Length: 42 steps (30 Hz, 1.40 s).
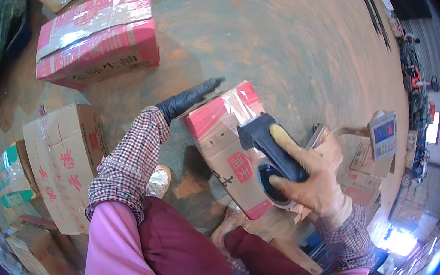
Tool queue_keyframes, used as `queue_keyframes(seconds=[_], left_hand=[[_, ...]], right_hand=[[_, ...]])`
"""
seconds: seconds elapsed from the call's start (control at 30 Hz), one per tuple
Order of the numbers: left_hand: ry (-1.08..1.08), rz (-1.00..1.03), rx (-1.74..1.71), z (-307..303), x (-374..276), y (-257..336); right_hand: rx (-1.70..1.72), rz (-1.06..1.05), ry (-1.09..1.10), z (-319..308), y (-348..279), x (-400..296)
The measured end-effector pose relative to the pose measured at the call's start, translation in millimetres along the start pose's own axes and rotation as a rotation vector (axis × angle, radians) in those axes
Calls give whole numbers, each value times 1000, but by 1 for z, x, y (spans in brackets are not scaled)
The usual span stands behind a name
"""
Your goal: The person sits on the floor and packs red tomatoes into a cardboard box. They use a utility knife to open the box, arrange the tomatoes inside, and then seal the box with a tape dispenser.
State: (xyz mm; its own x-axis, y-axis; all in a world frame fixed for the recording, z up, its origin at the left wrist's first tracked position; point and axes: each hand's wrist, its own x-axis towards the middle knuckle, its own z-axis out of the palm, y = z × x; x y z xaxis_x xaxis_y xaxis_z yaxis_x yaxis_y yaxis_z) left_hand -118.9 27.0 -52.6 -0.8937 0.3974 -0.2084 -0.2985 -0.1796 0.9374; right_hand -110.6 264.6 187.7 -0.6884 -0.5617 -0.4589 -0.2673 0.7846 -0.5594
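My left hand point(192, 97), in a black glove, lies flat along the far left end of a red and brown cardboard box point(221, 145). This box stands on the floor before me, with clear tape along its top edge. My right hand point(310, 171), in a pale yellowish glove, grips a dark tape gun point(270, 143) with a roll of tape in it. The tape gun's head is over the box's right side, close to the taped end. Whether its edge touches the cardboard, I cannot tell.
A large pink box point(97, 41) lies farther off at the upper left. Brown cartons point(59, 169) and a green and white box point(11, 176) stand at my left. A digital scale display point(383, 134) rises beside more cartons point(359, 182) on the right. My shoes are close to the box.
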Motion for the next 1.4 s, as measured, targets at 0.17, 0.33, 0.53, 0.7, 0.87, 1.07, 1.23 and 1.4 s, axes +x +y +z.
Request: queue_keyframes(seconds=[0.17,0.33,0.53,0.7,0.87,1.07,1.23,1.4], left_hand=[[-46,93,491,19,21,41],[18,287,1517,53,6,67],[-411,367,1609,113,-5,55],[-594,392,1638,166,-4,41],[-644,402,1658,184,2,38],[-846,449,1745,196,6,39],[-1465,642,1654,273,13,38],[-1501,186,1896,308,1,18]], right_hand=[[3,-23,112,23,49,-75],[-89,-82,198,54,94,-135],[-117,11,180,87,148,-193],[-36,-16,333,116,193,-220],[-82,87,299,156,246,-261],[-34,185,209,174,267,-266],[60,208,184,177,252,-209],[91,348,-41,173,230,-146]])
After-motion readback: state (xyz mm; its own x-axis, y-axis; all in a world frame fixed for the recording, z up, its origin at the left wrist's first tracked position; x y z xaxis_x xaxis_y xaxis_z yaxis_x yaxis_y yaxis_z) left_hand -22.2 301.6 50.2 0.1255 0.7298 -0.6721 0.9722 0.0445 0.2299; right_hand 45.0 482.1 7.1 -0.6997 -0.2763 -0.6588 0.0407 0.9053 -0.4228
